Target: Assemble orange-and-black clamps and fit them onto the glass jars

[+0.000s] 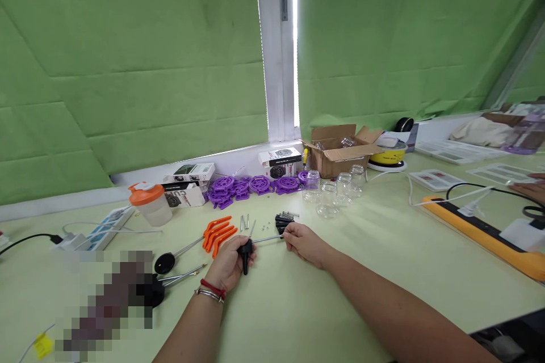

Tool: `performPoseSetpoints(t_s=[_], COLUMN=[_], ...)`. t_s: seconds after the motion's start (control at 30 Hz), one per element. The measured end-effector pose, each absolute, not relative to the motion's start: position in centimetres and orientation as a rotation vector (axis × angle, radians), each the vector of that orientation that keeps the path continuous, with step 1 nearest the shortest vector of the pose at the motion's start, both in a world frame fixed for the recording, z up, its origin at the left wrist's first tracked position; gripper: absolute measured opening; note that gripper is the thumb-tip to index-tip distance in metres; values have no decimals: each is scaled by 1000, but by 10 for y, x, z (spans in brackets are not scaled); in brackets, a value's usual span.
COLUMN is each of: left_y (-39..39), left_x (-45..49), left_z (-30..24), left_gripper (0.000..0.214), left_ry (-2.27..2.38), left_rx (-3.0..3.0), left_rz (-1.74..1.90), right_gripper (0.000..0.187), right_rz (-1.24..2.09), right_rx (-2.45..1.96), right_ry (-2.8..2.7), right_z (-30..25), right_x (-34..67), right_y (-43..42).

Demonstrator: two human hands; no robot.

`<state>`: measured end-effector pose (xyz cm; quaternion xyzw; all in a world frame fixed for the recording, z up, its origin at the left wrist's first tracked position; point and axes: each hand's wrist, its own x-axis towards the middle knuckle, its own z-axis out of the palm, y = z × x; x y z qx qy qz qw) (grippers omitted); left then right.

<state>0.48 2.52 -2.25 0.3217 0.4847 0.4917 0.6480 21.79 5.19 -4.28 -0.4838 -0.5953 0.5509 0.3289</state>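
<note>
Clamping a black-handled screwdriver [246, 255] low over the table [340, 295], the left hand [229, 265] braces it as the right hand [304, 243] pinches its shaft, where a slip could scatter nearby tiny loose parts [266, 224].

The tool [264, 239] has a matt black plastic handle and a shiny metal shaft. The counter [298, 306] is smooth and matt. Beside the cardboard box [336, 157] are clear glass jars [336, 190] and purple plastic wheels [255, 185].
</note>
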Motion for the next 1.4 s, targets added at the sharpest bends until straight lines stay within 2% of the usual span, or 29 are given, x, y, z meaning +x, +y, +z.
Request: performPoseSetpoints(t_s=[0.83, 1.07, 1.23, 1.4], left_y=[27, 18, 14, 10], left_x=[4, 8, 7, -14], left_z=[-25, -20, -7, 23], left_gripper=[9, 29, 28, 26], left_ry=[1082, 1104, 1204, 1394], left_rx=[750, 993, 1113, 1242], left_rz=[1122, 1032, 1053, 1253], right_gripper=[13, 17, 20, 20], right_rz=[1459, 1505, 1510, 1511], right_rx=[-1264, -1229, -1212, -1260], right_ry=[-1565, -1542, -1545, -1542], right_z=[-46, -44, -42, -33], right_x=[219, 221, 222, 221], right_y=[55, 52, 51, 45])
